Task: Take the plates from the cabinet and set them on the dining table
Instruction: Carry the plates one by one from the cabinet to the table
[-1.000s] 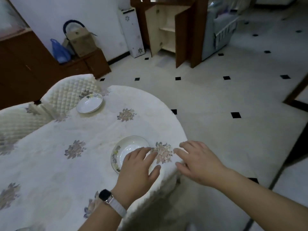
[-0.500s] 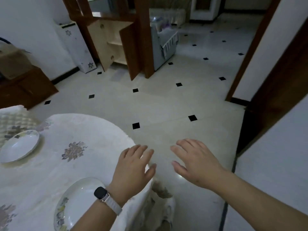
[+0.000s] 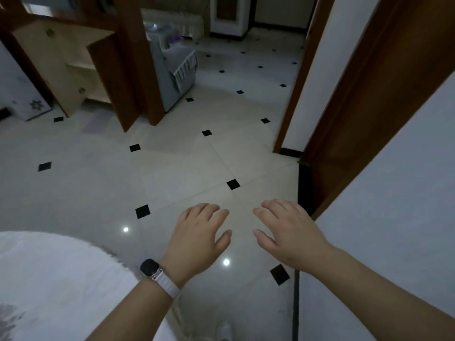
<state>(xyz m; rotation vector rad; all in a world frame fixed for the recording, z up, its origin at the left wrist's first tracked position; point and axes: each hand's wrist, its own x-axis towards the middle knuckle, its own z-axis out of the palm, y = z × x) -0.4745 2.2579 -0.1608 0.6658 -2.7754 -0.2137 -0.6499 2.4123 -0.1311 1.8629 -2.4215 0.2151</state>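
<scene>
Left hand (image 3: pixel 197 239): palm down, fingers spread and relaxed, grip released, nothing held. Positioned over the floor, just past the rounded edge of the counter.
Left wrist: carries a watch (image 3: pixel 150 268) with a dark face and a white strap.
Right hand (image 3: pixel 289 236): palm down, fingers spread, grip released, nothing held. Beside the left hand, apart from it, over the floor.
Counter (image 3: pixel 49 279): covered with a white cloth; only its rounded corner shows at lower left. A grey floral print is partly visible at the left edge.
Plates: none visible in this view, neither on the visible part of the counter nor in the cabinet.
Cabinet (image 3: pixel 81 70): upper left, well apart from the hands. Brown wooden door (image 3: pixel 108 80) stands open; pale interior with shelves showing. Shelf contents cannot be made out.
Floor (image 3: pixel 187 166): pale glossy tiles with small black diamond insets; two bright light reflections near the hands.
Door frame (image 3: pixel 344 99): brown wood, at right, next to a white wall (image 3: pixel 394 217).
Background: grey furniture piece (image 3: pixel 172 67) beyond the cabinet; details dim.
</scene>
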